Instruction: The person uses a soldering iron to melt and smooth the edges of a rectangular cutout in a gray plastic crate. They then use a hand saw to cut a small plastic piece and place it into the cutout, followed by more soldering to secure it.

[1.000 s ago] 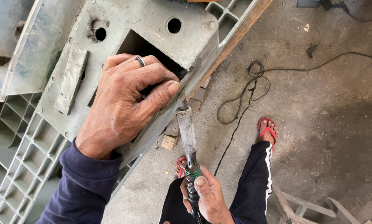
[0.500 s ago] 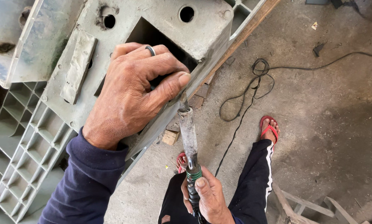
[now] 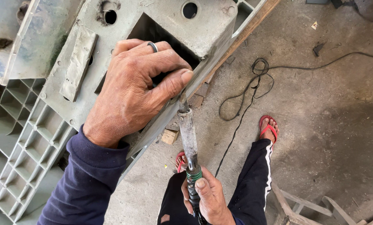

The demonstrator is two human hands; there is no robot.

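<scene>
Left hand grip clamped on grey plastic panel edge, right hand grip holding soldering iron

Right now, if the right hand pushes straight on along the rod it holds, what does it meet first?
The right hand aims the rod up at the grey panel's edge, just under the left hand's thumb. The tip looks already at that edge; depth unclear.

The floor is bare, stained concrete in flat daylight. A black cable loops across it, and a weathered wooden frame lies nearby.
</scene>
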